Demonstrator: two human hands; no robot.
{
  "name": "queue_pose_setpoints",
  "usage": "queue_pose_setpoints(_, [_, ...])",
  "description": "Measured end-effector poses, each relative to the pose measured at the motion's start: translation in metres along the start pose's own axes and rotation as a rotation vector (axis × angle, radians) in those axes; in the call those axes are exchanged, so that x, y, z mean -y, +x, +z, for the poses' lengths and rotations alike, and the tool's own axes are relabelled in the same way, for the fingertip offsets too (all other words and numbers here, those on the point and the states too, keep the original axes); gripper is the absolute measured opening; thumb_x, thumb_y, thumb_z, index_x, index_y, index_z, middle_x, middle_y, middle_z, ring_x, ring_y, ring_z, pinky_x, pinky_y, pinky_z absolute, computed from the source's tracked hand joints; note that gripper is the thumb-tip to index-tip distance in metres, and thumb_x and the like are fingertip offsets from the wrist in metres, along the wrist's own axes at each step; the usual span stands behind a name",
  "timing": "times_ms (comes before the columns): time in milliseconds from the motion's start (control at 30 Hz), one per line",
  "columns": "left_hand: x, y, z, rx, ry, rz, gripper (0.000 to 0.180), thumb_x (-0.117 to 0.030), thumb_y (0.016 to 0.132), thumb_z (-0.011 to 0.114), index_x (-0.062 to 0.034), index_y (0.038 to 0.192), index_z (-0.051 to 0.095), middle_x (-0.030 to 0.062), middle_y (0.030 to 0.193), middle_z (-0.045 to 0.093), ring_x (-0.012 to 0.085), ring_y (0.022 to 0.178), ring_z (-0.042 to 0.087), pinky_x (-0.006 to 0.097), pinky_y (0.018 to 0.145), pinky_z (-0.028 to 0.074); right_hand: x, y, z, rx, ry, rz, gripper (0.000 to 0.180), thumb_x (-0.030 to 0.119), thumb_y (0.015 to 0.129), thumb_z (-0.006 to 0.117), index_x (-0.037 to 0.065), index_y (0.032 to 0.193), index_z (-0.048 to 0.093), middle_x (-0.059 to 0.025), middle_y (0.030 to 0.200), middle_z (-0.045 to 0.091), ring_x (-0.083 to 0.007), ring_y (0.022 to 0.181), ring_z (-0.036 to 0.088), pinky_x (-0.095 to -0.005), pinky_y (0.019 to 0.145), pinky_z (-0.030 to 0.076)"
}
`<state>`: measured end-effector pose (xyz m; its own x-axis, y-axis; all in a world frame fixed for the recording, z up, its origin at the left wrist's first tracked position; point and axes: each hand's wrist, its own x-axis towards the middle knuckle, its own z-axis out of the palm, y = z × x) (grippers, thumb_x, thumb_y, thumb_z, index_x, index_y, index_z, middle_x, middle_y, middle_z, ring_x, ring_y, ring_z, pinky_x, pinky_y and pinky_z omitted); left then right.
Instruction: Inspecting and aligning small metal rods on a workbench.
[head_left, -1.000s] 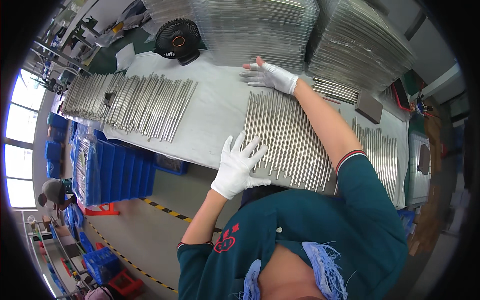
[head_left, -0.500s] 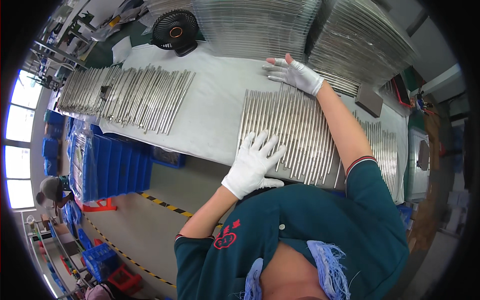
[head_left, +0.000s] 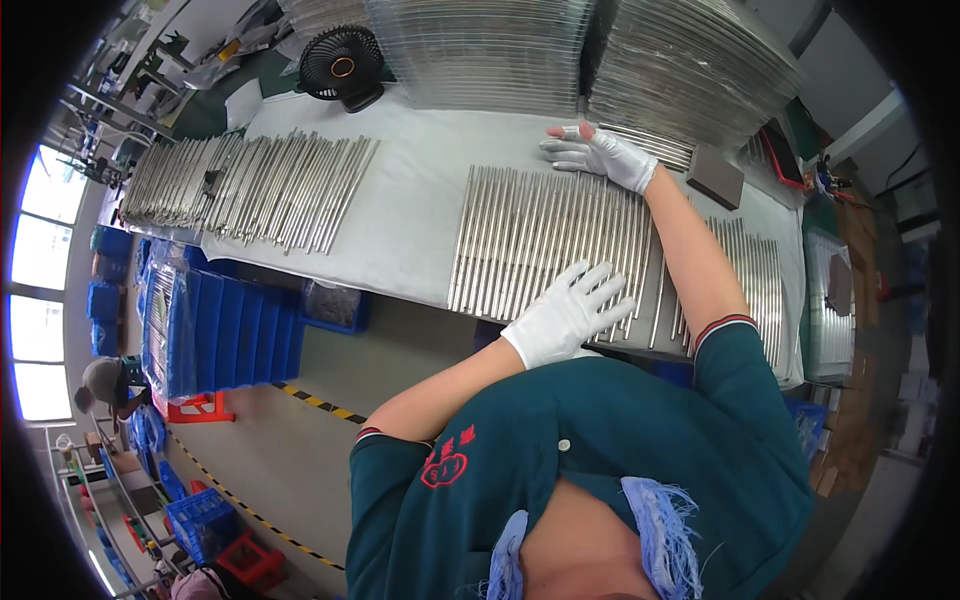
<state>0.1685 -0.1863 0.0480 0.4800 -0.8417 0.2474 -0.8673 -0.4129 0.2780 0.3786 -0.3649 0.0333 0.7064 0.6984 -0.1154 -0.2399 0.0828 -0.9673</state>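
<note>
A row of thin silver metal rods lies side by side on the white-covered table in front of me. My left hand, in a white glove, rests on the near ends of the rods toward the right, its fingers spread. At their far ends is my right hand, gloved too, with bare thumb and index fingertips. Its fingers are stretched out and lie along the rod ends. Neither hand grasps a rod. A second group of rods lies right of my right forearm.
Another row of rods covers the table's left part, with a small dark block on it. A black fan and tall stacks of clear plastic trays stand behind. A grey-brown block sits at right. Blue crates stand below left.
My left hand has slid right along the near ends of the rods. My right hand has come down against the far ends, which now line up more evenly. The view has shifted slightly.
</note>
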Motion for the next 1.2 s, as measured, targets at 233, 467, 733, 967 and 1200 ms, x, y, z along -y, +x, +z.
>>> queue_pose_setpoints(233, [-0.011, 0.007, 0.006, 0.027, 0.015, -0.016, 0.078, -0.054, 0.076, 0.066, -0.0078, 0.135, 0.045, 0.0183, 0.138, 0.043, 0.0368, 0.132, 0.035, 0.048, 0.111, 0.026, -0.001, -0.022, -0.002, -0.111, 0.139, -0.131, 0.092, 0.068, 0.080, 0.056, -0.003, 0.136, 0.041, -0.0190, 0.132, 0.052, -0.0270, 0.126, 0.048, -0.0366, 0.109, 0.038])
queue_pose_setpoints(467, [-0.031, 0.040, 0.032, 0.023, -0.023, 0.186, 0.071, -0.054, 0.084, 0.057, -0.0044, 0.133, 0.046, 0.0196, 0.135, 0.044, 0.0376, 0.132, 0.035, 0.048, 0.111, 0.025, 0.001, -0.063, -0.016, -0.207, 0.036, -0.028, 0.086, 0.065, 0.081, 0.058, -0.004, 0.131, 0.047, -0.0175, 0.126, 0.056, -0.0268, 0.121, 0.053, -0.0367, 0.104, 0.043])
queue_pose_setpoints(733, [-0.035, 0.037, 0.019, 0.033, -0.063, 0.121, 0.073, -0.051, 0.079, 0.064, -0.0036, 0.133, 0.046, 0.0206, 0.137, 0.043, 0.0383, 0.131, 0.037, 0.049, 0.109, 0.029, -0.007, -0.064, -0.003, -0.174, 0.114, -0.113, 0.083, 0.064, 0.084, 0.054, -0.004, 0.131, 0.046, -0.0169, 0.126, 0.056, -0.0243, 0.120, 0.052, -0.0353, 0.104, 0.042])
queue_pose_setpoints(967, [0.003, -0.019, -0.023, -0.017, 0.111, -0.189, 0.088, -0.066, 0.074, 0.060, -0.0047, 0.135, 0.045, 0.0219, 0.136, 0.045, 0.0400, 0.129, 0.039, 0.051, 0.110, 0.026, 0.001, -0.002, 0.027, -0.171, 0.046, -0.117, 0.083, 0.063, 0.085, 0.054, -0.005, 0.132, 0.044, -0.0180, 0.130, 0.052, -0.0259, 0.124, 0.049, -0.0367, 0.107, 0.041])
queue_pose_setpoints(1200, [0.011, -0.039, -0.020, -0.013, 0.168, -0.264, 0.094, -0.070, 0.066, 0.061, -0.0086, 0.137, 0.046, 0.0202, 0.136, 0.045, 0.0384, 0.131, 0.037, 0.050, 0.110, 0.026, -0.010, 0.029, 0.046, 0.075, 0.127, -0.037, 0.082, 0.064, 0.087, 0.050, -0.002, 0.134, 0.043, -0.0176, 0.133, 0.049, -0.0250, 0.130, 0.043, -0.0373, 0.112, 0.034])
